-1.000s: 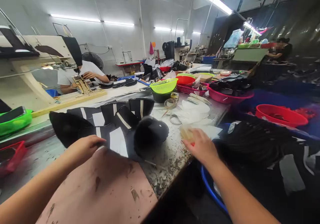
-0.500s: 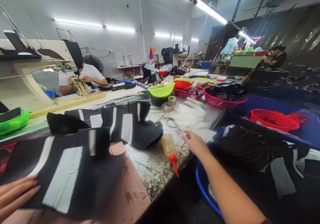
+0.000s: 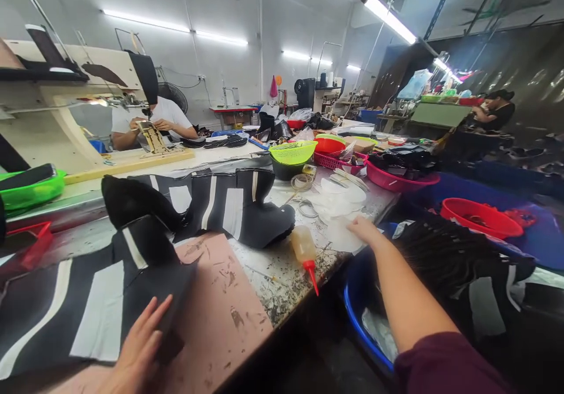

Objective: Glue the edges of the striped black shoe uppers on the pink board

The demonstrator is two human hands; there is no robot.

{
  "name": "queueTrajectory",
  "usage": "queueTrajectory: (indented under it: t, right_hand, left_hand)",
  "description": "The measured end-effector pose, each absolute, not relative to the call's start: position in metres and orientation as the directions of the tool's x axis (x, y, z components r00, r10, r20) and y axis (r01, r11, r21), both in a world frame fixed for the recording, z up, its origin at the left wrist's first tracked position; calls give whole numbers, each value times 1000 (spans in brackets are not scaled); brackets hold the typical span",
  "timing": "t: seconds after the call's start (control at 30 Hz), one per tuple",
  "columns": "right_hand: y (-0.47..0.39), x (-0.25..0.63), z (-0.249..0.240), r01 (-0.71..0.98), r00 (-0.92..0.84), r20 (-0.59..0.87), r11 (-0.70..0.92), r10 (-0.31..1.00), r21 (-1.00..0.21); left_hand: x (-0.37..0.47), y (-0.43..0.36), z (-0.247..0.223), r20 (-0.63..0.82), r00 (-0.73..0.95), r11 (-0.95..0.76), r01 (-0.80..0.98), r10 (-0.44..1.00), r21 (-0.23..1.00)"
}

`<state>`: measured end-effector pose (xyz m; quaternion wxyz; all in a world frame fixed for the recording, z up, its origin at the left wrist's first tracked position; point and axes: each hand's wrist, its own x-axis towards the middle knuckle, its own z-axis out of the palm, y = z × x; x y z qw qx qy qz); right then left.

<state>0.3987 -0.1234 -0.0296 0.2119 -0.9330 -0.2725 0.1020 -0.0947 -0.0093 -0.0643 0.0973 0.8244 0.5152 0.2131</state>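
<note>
My left hand (image 3: 143, 338) lies with fingers spread on the lower right part of a black boot upper (image 3: 161, 291), which has a white strip and a pale rectangular patch. This piece is spread over a pink board (image 3: 229, 317) on the bench. At the bench's right edge, my right hand (image 3: 365, 231) is closed at the edge of a thin white sheet piece (image 3: 343, 235), beside a loose pile of white pieces (image 3: 337, 197). Its fingertips are partly hidden. A squeeze bottle (image 3: 304, 244) with a red nozzle lies between my hands.
More black boot uppers (image 3: 259, 218) lie behind the pink board. A blue tub (image 3: 359, 323) stands below the bench edge, with stacked black pieces (image 3: 436, 253) nearby. Colourful baskets (image 3: 293, 153) crowd the far bench. A sewing machine (image 3: 57, 100) and a seated person (image 3: 174, 115) are at the left.
My left hand has moved right across the boot upper, which now lies lower and flatter. My right hand has shifted slightly right with its fingers at the white sheet. The view has turned a little left.
</note>
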Motion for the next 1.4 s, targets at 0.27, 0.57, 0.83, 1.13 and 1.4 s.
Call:
queueTrajectory:
  t: [0.27,0.57,0.83,1.13,1.4]
  right_hand:
    - [-187,329,13,506,838,495,-662,228,-552]
    - [-120,165,3,5,524,117,135,844,-991]
    - [-109,89,-47,239,-67,-153,-133,986,-962]
    - [-96,100,-48,373,-137,-229,-164,964,-913]
    - [-105,92,-51,501,-90,-166,-99,982,-860]
  left_hand:
    - [-72,-40,-50,115,441,-455,842,890,289]
    - [-36,-60,-38,-92,602,-570,787,793,236]
    - [-135,-106,-40,55,675,-633,656,735,410]
    - [-129,-106,-51,25,51,-51,600,998,799]
    - [-129,-101,-44,41,47,-62,635,998,770]
